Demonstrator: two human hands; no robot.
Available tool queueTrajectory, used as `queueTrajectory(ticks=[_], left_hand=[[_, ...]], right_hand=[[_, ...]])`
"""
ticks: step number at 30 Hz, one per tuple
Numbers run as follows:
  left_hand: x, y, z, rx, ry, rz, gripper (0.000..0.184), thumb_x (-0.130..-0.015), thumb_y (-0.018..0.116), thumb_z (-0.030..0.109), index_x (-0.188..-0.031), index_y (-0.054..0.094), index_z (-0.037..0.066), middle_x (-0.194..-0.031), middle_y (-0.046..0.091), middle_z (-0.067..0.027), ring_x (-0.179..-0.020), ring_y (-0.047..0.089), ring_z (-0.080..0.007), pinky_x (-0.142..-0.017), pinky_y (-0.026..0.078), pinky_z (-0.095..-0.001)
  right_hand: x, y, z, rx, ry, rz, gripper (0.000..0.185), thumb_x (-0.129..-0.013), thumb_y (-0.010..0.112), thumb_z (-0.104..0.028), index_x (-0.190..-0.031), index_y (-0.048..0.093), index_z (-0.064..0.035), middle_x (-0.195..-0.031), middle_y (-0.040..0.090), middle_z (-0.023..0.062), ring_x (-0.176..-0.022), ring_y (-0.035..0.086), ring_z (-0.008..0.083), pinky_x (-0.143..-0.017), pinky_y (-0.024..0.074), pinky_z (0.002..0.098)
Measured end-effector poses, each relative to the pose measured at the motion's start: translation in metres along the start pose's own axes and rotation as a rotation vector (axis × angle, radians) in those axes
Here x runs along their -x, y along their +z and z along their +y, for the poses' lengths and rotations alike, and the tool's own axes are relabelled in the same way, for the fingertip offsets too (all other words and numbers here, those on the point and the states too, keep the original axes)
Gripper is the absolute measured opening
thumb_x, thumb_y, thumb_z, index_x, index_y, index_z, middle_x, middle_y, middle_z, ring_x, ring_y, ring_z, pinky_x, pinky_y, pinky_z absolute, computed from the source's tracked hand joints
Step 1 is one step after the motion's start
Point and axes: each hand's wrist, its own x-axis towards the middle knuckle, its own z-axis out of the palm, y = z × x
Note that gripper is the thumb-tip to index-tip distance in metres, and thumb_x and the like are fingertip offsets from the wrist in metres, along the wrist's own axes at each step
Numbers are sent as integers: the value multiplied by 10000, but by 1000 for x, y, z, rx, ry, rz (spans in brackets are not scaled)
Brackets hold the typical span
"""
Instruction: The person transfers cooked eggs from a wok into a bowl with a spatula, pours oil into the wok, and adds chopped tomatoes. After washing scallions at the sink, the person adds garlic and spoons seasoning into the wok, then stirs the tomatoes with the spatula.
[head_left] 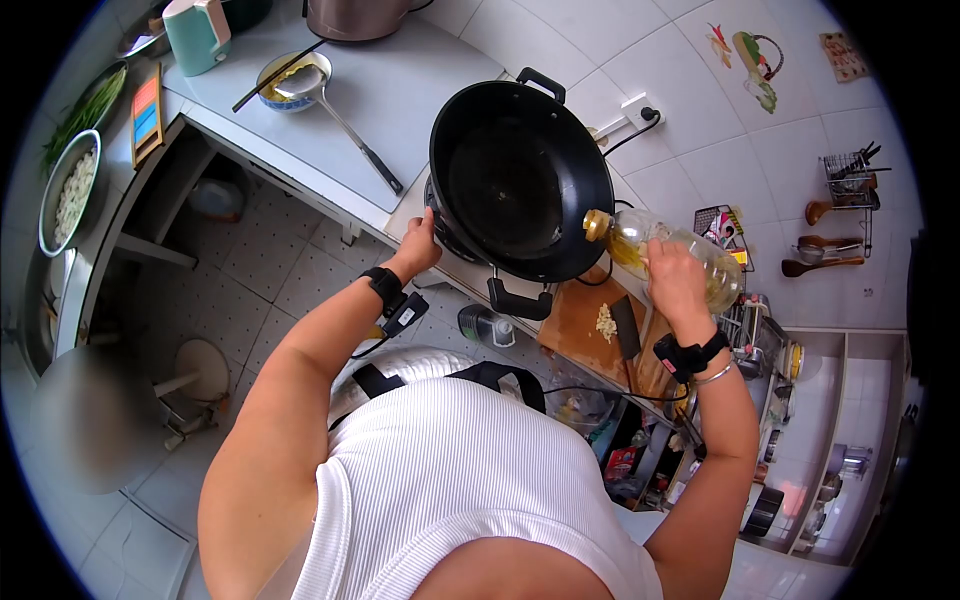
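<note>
My right hand point(677, 278) is wrapped round a clear plastic oil bottle point(715, 268), tilted on its side with some yellow oil inside. The bottle's yellow neck point(597, 225) reaches over the right rim of a black two-handled wok point(503, 185). A dark, shiny patch shows at the wok's bottom; whether oil is flowing I cannot tell. My left hand point(420, 243) is closed at the front edge of the cooker, beside the wok's lower left; what its fingers grip is hidden. By my right hand, a cleaver point(626, 328) and chopped pale pieces point(606, 323) lie on a wooden cutting board point(575, 325).
A ladle point(350, 135) and chopsticks point(270, 80) rest across a bowl point(290, 100) on the left counter. Further left are a metal bowl of white pieces point(72, 198), green vegetables point(90, 115) and a jug point(195, 38). A plugged cord point(630, 135) runs behind the wok.
</note>
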Motion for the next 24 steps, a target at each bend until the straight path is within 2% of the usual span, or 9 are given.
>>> queueTrajectory(ticks=[6,8,9,13,19,21,24], left_hand=[[-2,1,0,1,-8,-7,760,-676,460,-38,-1370,158,23,-1208,362,-313,-1124,400,-434,-959,360,-366],[-3,2,-2,-43,29,17,737,-679,514,29,-1339,196,-47,-1219,363,-297,-1074,452,-437,-919,396,-395],[-2,2,-1,-42,29,18,737,-679,514,29,-1339,196,-47,-1219,363,-297,-1074,452,-437,-919,396,-395],[-1,0,3,-52,29,13,744,-680,534,50,-1333,195,-63,-1211,370,-304,-1065,460,-436,-913,403,-397],[-1,-4,8,-75,21,-7,760,-687,559,83,-1323,181,-91,-1204,371,-317,-1061,465,-436,-911,406,-397],[0,-5,9,-75,20,-14,761,-692,560,90,-1322,176,-97,-1205,369,-318,-1064,463,-435,-913,405,-395],[1,-6,12,-87,16,-37,765,-700,564,110,-1321,171,-100,-1206,365,-320,-1069,460,-432,-913,405,-393]], right_hand=[[0,0,3,6,-14,-2,77,-702,567,-64,-745,506,-43,-684,556,113,-689,574,264,-555,489,353],[1,1,4,4,0,-30,114,-719,586,-106,-754,497,-44,-698,555,111,-705,566,269,-571,477,361],[1,1,4,3,15,-55,159,-736,604,-148,-764,487,-44,-712,553,108,-721,558,275,-588,466,369],[0,0,5,16,8,-54,154,-734,604,-143,-766,489,-46,-712,552,106,-721,559,272,-590,466,364],[-1,-2,6,25,-6,-53,146,-722,605,-130,-764,492,-46,-712,550,105,-718,558,268,-589,467,362],[-2,-3,5,18,-38,-7,109,-644,538,-15,-741,493,-38,-695,548,116,-693,567,268,-566,489,351],[-3,-5,6,17,-43,-5,105,-646,537,-16,-740,494,-38,-694,548,115,-692,566,267,-564,487,351]])
